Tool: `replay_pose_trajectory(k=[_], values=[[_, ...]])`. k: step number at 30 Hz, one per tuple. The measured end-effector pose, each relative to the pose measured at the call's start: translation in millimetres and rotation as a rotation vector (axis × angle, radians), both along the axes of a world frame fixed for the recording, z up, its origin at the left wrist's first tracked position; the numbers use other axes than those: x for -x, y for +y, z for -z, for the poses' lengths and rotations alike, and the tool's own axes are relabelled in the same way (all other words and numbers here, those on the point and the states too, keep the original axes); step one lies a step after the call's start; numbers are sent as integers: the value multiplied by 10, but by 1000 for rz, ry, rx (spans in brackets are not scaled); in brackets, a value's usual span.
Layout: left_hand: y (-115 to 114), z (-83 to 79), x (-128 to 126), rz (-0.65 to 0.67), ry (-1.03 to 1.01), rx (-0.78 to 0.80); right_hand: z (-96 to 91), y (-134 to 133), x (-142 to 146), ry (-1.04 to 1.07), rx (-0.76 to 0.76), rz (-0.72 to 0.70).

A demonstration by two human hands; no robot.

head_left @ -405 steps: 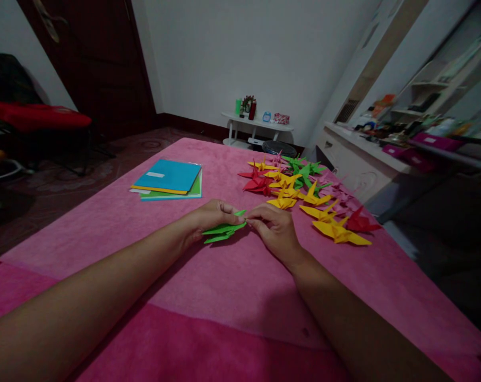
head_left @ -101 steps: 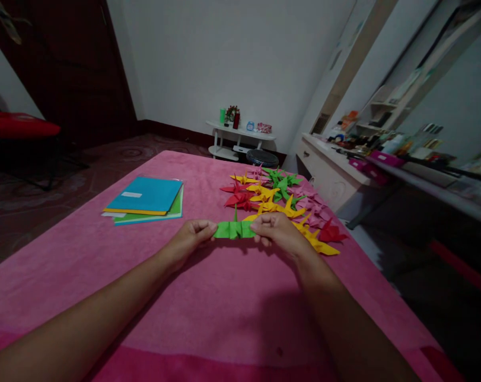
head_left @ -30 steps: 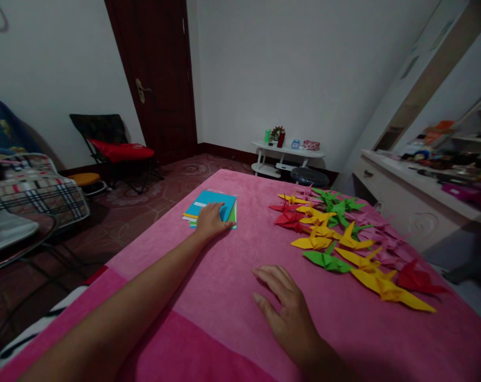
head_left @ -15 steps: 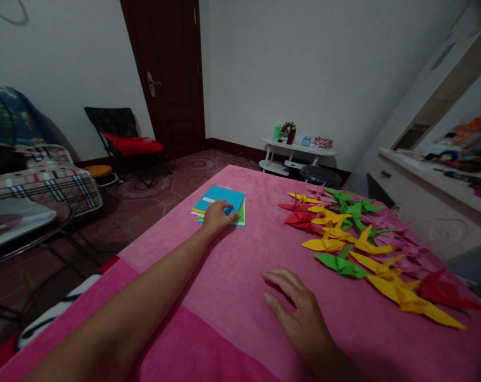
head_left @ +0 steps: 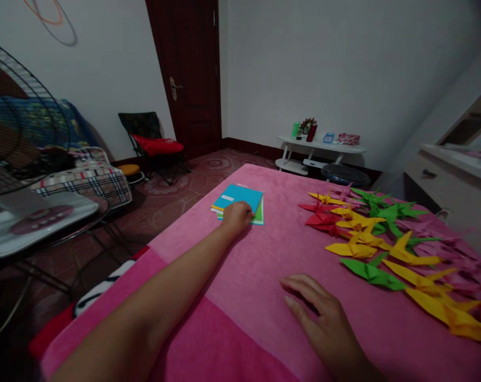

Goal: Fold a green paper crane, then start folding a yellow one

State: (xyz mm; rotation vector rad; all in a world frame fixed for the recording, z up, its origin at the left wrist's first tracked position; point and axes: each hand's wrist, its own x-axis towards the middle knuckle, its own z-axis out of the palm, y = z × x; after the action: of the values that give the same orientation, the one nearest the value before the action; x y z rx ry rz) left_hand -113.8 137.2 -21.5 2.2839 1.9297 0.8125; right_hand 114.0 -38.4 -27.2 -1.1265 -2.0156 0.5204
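A small stack of square coloured paper (head_left: 244, 195), blue on top with green, yellow and white edges showing below, lies on the pink tablecloth. My left hand (head_left: 237, 216) is at its near right corner. The fingers are curled together on the paper there, and the fingertips are partly hidden. My right hand (head_left: 318, 313) hovers at or rests on the cloth nearer to me, thumb and fingers apart, holding nothing. To its right lie folded paper cranes in rows: yellow cranes (head_left: 352, 248), green cranes (head_left: 371, 273), red cranes (head_left: 324, 222) and pink ones (head_left: 427, 231).
The pink-covered table (head_left: 232, 276) fills the foreground. On the left stand a fan (head_left: 21, 127) and a folding chair (head_left: 156, 140) with a red cushion. A white side table (head_left: 324, 144) and a dark round stool (head_left: 345, 174) are beyond the far edge. A drawer cabinet (head_left: 443, 175) flanks the right.
The view has turned left, so everything sits further right in the picture. My left fingers have drawn together at the paper's corner. My right hand keeps its relaxed pose.
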Motion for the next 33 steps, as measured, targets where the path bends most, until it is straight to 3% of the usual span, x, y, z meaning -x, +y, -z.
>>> replay_pose_trajectory(k=[10,20,29,33], values=[[49,-8,43,-83,-119,-54,19,6,-3,4,33,-52],[199,77,270,-191,-249,-154,-41,-4,12,31,64,-90],[293,155,597,9,-14,97,-49,-6,14,6,105,-107],[310,166,641,46,3,118,-56,0,20,-8,120,-108]])
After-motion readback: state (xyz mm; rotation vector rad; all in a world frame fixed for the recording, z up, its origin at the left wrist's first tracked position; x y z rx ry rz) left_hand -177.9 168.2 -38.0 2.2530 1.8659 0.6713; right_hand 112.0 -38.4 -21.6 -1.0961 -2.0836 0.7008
